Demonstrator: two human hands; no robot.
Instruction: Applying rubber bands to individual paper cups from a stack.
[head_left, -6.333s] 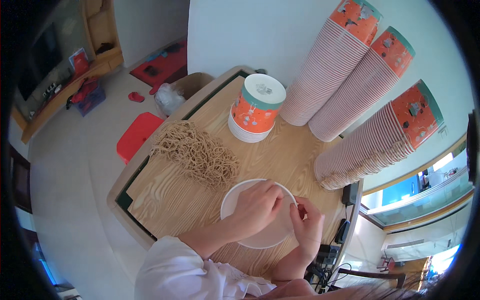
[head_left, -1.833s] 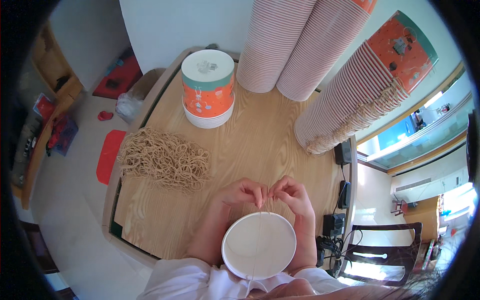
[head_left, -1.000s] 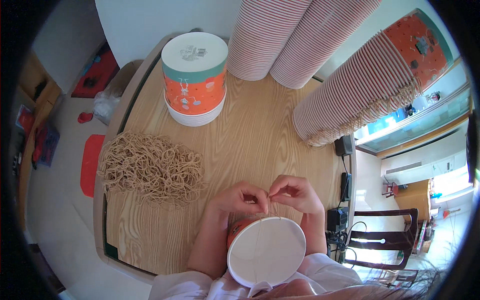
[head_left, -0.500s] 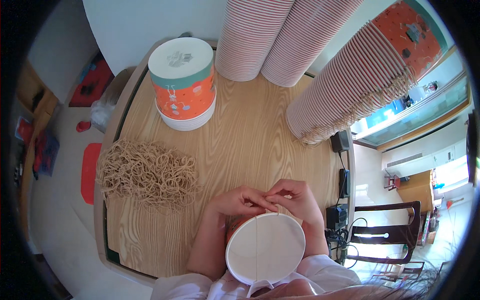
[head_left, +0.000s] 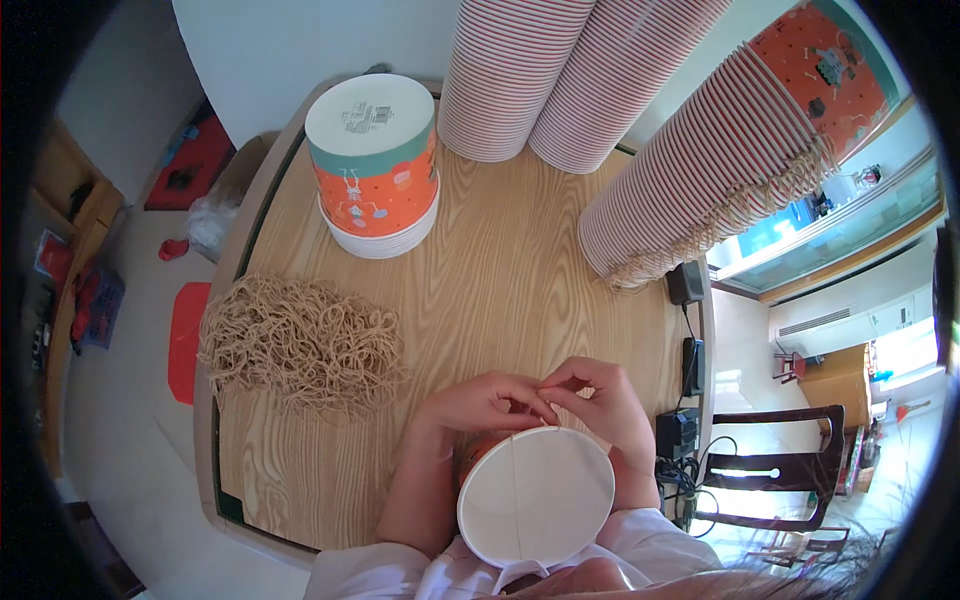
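An orange paper bucket (head_left: 537,500) is held against my front, its white round end turned up toward me and a thin string running across it. At its far rim my left hand (head_left: 493,402) reaches over with bent fingers, pinching the tan string. Beside it my right hand (head_left: 600,398) pinches the string between thumb and forefinger, the fingertips of both hands nearly touching. The exact hold on the string end is too small to make out. Left of my arm lies a loose heap of tan strings (head_left: 300,345) on the wooden table (head_left: 480,270).
A short stack of upside-down orange buckets (head_left: 375,185) stands at the far left. Tall nested white stacks (head_left: 510,80) rise at the back. A leaning stack (head_left: 700,165) with strings hanging along it is at the right. Black power adapters (head_left: 677,432) and cables line the right edge, near a dark chair (head_left: 770,465).
The view has shifted slightly. My hands stay at the bucket's far rim, with only small finger movements.
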